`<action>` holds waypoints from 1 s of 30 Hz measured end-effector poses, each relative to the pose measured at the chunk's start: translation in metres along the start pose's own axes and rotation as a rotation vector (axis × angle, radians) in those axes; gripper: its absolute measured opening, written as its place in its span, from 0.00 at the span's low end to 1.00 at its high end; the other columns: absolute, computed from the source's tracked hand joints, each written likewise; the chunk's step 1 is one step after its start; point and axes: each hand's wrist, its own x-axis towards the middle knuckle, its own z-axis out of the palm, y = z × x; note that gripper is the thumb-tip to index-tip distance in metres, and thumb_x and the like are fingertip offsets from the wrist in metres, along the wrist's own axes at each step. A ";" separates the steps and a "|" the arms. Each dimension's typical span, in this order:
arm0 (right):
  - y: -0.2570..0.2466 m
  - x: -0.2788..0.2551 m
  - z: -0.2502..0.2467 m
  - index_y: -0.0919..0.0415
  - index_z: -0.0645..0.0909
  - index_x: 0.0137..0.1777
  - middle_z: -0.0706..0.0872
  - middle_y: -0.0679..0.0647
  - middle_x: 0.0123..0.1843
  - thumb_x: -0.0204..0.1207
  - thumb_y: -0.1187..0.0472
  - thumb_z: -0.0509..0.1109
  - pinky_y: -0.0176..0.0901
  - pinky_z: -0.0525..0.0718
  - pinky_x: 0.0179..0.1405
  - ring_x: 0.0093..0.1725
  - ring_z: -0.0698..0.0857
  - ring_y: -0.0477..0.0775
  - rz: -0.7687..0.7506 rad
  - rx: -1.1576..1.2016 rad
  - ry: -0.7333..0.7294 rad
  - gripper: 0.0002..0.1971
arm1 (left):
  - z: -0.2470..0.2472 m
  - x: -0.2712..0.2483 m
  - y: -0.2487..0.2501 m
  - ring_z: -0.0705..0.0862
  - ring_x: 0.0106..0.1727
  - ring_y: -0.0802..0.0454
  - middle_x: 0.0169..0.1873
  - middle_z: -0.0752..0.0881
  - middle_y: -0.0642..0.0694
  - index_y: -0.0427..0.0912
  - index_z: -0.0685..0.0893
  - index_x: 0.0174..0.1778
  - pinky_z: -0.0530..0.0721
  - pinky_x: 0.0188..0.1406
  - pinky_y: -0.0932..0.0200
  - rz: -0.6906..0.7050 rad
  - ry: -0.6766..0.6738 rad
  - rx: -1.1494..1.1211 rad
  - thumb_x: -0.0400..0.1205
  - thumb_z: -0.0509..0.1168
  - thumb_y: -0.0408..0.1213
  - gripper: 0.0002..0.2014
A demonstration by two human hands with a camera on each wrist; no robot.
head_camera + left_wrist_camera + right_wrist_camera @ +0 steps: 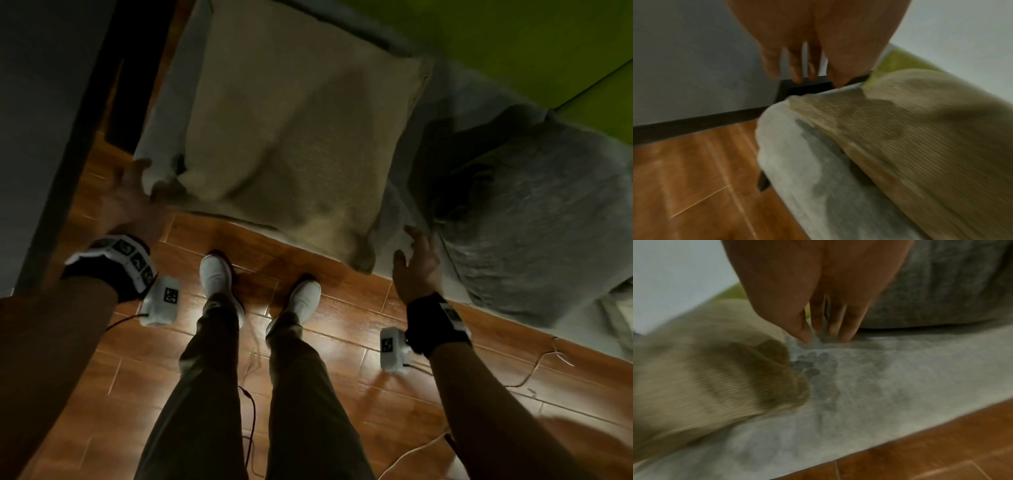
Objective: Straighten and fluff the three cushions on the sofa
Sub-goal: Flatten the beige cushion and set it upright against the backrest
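A beige cushion point(291, 137) lies flat on the pale grey sofa seat point(394, 212), its near edge hanging over the front. A grey cushion point(531, 212) sits to its right. My left hand point(130, 198) is at the seat's front left corner, beside the beige cushion's corner; in the left wrist view the left hand point(797, 65) has straight fingers holding nothing, with the beige cushion point(920, 129) beside it. My right hand point(414, 260) is spread in the gap between the two cushions. In the right wrist view the right hand's point(824, 324) fingertips point down at the seat point(900, 386), between the beige cushion point(694, 378) and the grey one point(941, 280).
The sofa back point(496, 44) is green. A dark frame point(137, 85) and a grey wall point(41, 120) stand close on the left. My two feet point(260, 291) stand on the wood floor just before the sofa. Loose cables point(534, 373) lie on the floor at right.
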 end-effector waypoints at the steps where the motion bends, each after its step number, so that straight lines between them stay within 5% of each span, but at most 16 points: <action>1: -0.012 -0.006 -0.003 0.54 0.69 0.83 0.72 0.61 0.83 0.84 0.59 0.69 0.63 0.73 0.79 0.81 0.72 0.65 -0.094 -0.043 0.055 0.28 | 0.001 -0.008 0.007 0.70 0.76 0.30 0.81 0.66 0.36 0.50 0.65 0.83 0.72 0.68 0.35 0.098 0.032 0.009 0.86 0.63 0.52 0.29; 5: -0.078 -0.013 0.017 0.42 0.49 0.90 0.41 0.53 0.92 0.85 0.37 0.59 0.69 0.48 0.87 0.91 0.44 0.66 -0.407 -0.079 0.084 0.37 | 0.027 -0.034 0.061 0.39 0.87 0.34 0.88 0.36 0.43 0.67 0.39 0.86 0.47 0.81 0.29 0.518 -0.084 0.153 0.77 0.59 0.70 0.46; 7: -0.090 0.003 0.051 0.37 0.42 0.90 0.31 0.50 0.90 0.83 0.30 0.55 0.76 0.43 0.86 0.90 0.35 0.67 -0.365 -0.024 -0.009 0.40 | 0.047 -0.024 0.075 0.29 0.85 0.33 0.83 0.24 0.50 0.74 0.31 0.81 0.40 0.80 0.25 0.509 -0.217 0.265 0.69 0.59 0.78 0.53; 10: -0.072 0.026 0.100 0.37 0.33 0.88 0.29 0.56 0.90 0.78 0.22 0.50 0.81 0.47 0.83 0.88 0.31 0.72 -0.338 -0.098 -0.055 0.46 | 0.073 -0.004 0.062 0.26 0.84 0.33 0.79 0.17 0.57 0.79 0.26 0.76 0.46 0.79 0.20 0.412 -0.366 0.373 0.64 0.64 0.79 0.58; 14: -0.026 0.039 0.124 0.37 0.29 0.87 0.33 0.64 0.89 0.72 0.20 0.58 0.78 0.46 0.85 0.89 0.37 0.75 -0.370 -0.103 -0.089 0.54 | 0.089 0.010 0.040 0.35 0.85 0.27 0.82 0.21 0.56 0.82 0.25 0.74 0.53 0.78 0.19 0.437 -0.412 0.452 0.63 0.67 0.77 0.59; 18: -0.001 0.042 0.117 0.46 0.30 0.88 0.40 0.73 0.89 0.76 0.22 0.55 0.72 0.52 0.84 0.89 0.48 0.78 -0.418 -0.193 -0.166 0.53 | 0.098 0.013 0.035 0.34 0.85 0.26 0.81 0.20 0.56 0.82 0.26 0.74 0.50 0.79 0.20 0.447 -0.418 0.430 0.62 0.67 0.76 0.59; 21: 0.001 0.032 0.089 0.48 0.22 0.85 0.39 0.66 0.91 0.79 0.25 0.55 0.65 0.41 0.87 0.90 0.44 0.69 -0.317 -0.314 -0.357 0.53 | 0.090 0.004 0.033 0.37 0.84 0.24 0.82 0.21 0.54 0.77 0.29 0.79 0.50 0.79 0.19 0.431 -0.385 0.444 0.63 0.64 0.78 0.58; 23: 0.004 0.018 0.055 0.50 0.27 0.88 0.35 0.57 0.91 0.81 0.34 0.63 0.62 0.43 0.90 0.91 0.40 0.61 -0.264 -0.288 -0.425 0.53 | 0.077 -0.002 0.033 0.41 0.84 0.21 0.83 0.24 0.52 0.74 0.31 0.82 0.53 0.78 0.18 0.462 -0.357 0.442 0.62 0.57 0.84 0.58; 27: -0.010 0.005 -0.022 0.56 0.36 0.91 0.27 0.47 0.86 0.79 0.58 0.70 0.47 0.45 0.90 0.87 0.33 0.44 -0.203 -0.069 -0.341 0.50 | 0.031 -0.013 0.047 0.45 0.86 0.28 0.88 0.40 0.47 0.72 0.41 0.85 0.56 0.77 0.21 0.539 -0.352 0.439 0.71 0.44 0.79 0.45; 30: -0.037 0.031 -0.054 0.55 0.43 0.91 0.35 0.49 0.91 0.83 0.55 0.61 0.46 0.44 0.90 0.89 0.33 0.46 -0.375 -0.039 -0.123 0.41 | -0.004 -0.002 0.074 0.56 0.85 0.30 0.85 0.60 0.42 0.63 0.59 0.84 0.59 0.76 0.23 0.643 -0.265 0.473 0.78 0.43 0.72 0.37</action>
